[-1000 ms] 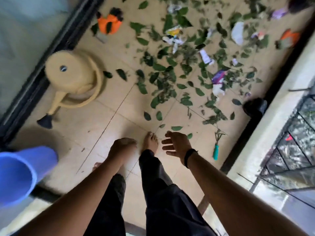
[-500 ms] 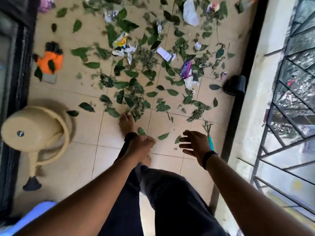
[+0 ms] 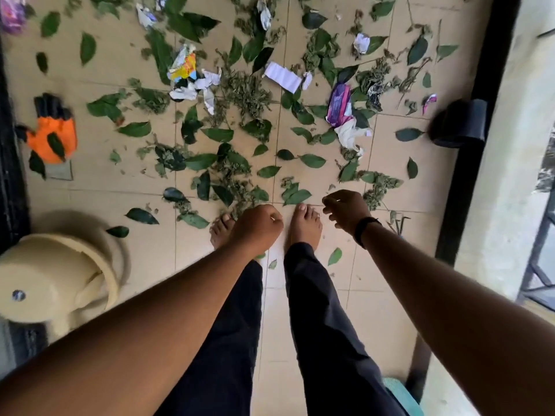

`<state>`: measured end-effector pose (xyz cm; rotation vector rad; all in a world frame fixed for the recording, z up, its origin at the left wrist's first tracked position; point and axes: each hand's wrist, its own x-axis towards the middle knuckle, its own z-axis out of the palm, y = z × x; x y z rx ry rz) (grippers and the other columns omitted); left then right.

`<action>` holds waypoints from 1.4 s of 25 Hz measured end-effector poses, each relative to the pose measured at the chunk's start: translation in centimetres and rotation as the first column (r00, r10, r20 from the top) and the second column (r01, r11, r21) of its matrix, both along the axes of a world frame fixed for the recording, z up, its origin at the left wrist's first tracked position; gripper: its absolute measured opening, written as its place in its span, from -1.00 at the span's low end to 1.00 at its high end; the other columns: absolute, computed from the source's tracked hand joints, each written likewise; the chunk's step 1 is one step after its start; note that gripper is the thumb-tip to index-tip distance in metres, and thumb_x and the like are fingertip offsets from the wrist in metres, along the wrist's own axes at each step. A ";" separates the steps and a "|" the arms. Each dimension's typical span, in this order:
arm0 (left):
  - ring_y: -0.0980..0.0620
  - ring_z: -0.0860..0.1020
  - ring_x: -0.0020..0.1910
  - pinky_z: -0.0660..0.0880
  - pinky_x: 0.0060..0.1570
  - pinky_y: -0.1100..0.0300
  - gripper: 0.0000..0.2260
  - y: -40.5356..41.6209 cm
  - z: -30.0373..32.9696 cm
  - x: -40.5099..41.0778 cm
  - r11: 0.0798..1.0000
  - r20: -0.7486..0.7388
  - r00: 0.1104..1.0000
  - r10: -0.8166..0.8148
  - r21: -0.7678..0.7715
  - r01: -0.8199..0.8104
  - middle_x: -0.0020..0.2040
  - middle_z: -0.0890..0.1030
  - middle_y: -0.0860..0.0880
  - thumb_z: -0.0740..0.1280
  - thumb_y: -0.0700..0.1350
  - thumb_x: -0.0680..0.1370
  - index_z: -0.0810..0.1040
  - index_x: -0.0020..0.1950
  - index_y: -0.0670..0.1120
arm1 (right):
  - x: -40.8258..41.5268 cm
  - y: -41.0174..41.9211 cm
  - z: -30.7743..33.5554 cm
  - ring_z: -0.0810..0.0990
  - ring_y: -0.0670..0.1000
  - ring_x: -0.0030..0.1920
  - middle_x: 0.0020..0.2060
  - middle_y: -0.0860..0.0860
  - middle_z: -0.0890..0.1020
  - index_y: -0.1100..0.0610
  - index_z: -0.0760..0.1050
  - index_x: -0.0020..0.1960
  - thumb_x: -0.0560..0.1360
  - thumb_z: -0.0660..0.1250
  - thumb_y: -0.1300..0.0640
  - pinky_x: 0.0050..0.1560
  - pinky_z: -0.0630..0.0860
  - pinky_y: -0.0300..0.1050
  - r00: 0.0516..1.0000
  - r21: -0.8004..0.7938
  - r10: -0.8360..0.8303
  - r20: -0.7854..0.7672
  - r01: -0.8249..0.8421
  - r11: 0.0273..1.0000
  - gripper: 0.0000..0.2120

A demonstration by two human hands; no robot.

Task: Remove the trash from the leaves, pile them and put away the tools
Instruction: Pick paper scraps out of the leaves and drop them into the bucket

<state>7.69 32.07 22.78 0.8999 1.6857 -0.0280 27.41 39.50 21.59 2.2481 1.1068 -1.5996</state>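
Green leaves (image 3: 207, 162) lie scattered over the tiled floor (image 3: 90, 199), mixed with trash: a crumpled colourful wrapper (image 3: 184, 67), a white paper slip (image 3: 282, 77) and a purple packet (image 3: 339, 105). An orange glove (image 3: 52, 139) lies at the left, a cream watering can (image 3: 51, 286) nearer. The left hand (image 3: 258, 226) hangs above bare feet, fingers curled into an empty fist. The right hand (image 3: 347, 210), wearing a black wristband (image 3: 365, 231), has loosely bent fingers holding nothing.

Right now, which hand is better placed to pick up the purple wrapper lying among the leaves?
Probably right. The right hand hangs with loosely curled fingers on the same side as the crumpled purple plastic wrapper; the left hand is fisted, farther left.
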 end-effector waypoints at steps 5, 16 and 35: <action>-0.07 0.64 0.09 0.59 0.07 0.02 -0.82 7.4 -10.6 3.5 0.945 -0.046 0.961 -0.273 0.177 0.276 0.12 0.69 -0.04 0.33 -0.09 0.59 0.65 0.15 -0.04 | 3.1 6.7 -9.0 0.63 0.13 0.06 0.01 0.11 0.71 0.16 0.65 0.09 0.50 0.39 0.14 0.04 0.48 -0.13 0.983 0.236 0.080 0.164 -0.118 0.965 -0.80; -0.20 0.54 0.22 0.49 0.16 -0.11 -0.86 24.1 -29.3 3.3 0.062 -0.523 0.608 -0.597 0.726 0.685 0.18 0.61 -0.16 0.44 -0.23 0.51 0.68 0.04 -0.10 | 9.4 13.2 -25.0 0.52 0.09 0.10 0.15 0.07 0.55 0.06 0.40 0.36 0.31 0.60 -0.15 0.04 0.55 -0.04 0.916 0.586 0.175 0.362 -0.369 0.721 -0.27; 0.00 0.44 0.14 0.28 0.26 0.01 -0.83 25.3 -28.6 4.0 0.141 -0.566 0.628 -0.534 0.673 0.726 0.03 0.60 0.09 0.40 0.08 0.54 0.69 -0.02 0.02 | 10.5 17.7 -24.3 0.43 0.00 -0.18 -0.23 0.02 0.52 0.14 0.54 -0.14 0.43 0.25 0.11 -0.15 0.37 -0.05 0.895 0.797 -0.372 -0.247 0.406 0.447 -0.87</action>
